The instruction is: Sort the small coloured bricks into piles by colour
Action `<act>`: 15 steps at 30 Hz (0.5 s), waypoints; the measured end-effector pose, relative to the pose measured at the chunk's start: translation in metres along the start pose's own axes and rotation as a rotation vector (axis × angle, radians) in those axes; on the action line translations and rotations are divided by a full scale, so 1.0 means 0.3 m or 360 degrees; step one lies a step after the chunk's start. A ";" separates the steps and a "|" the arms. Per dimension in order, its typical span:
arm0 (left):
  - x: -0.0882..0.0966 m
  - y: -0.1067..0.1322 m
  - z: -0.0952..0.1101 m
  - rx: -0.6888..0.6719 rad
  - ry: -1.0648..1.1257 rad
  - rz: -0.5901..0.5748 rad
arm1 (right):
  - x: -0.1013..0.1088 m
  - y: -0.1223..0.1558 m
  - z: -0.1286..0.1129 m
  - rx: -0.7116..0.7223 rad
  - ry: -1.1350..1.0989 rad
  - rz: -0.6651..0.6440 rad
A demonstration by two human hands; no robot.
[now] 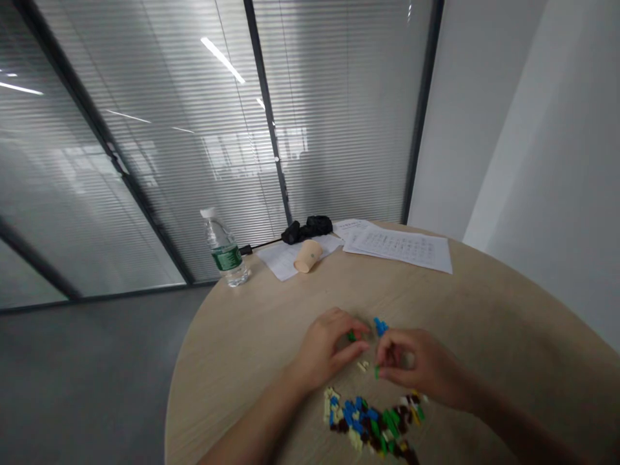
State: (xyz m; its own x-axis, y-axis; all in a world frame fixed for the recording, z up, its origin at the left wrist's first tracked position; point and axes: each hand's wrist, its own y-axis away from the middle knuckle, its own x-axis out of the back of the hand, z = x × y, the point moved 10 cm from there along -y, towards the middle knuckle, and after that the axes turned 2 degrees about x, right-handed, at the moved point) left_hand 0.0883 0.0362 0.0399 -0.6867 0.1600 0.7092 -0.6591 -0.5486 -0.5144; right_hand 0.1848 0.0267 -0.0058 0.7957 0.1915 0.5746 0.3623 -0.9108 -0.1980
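My left hand (330,343) is curled over the table, its fingers bent around a small green toy brick (351,336) that shows only in part. Close by on the right, my right hand (415,361) pinches another small green brick (376,372) between thumb and fingertips. The two hands are apart, with a narrow gap between them. A few blue bricks (380,326) lie just beyond the right hand's fingers. Below the gap are small cream bricks (363,366). Nearer me spreads a loose pile of bricks (368,420) in blue, green, brown, cream and yellow.
The round wooden table (232,361) carries a water bottle (227,252) at its far left edge. A paper cup (308,256) lies on its side on paper, beside a black bundle (310,228) with a cord. Printed sheets (400,245) lie at the back right.
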 end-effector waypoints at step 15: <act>-0.030 0.001 0.015 -0.0107 -0.0061 0.0092 | 0.018 -0.025 0.120 -0.0214 -0.0764 0.0422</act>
State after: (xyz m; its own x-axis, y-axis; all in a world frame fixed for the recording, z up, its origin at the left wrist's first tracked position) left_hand 0.0958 0.0309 0.0356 -0.7129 0.0974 0.6944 -0.6385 -0.4995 -0.5855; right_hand 0.2039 0.0478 -0.0297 0.9940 0.0661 0.0870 0.0798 -0.9830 -0.1656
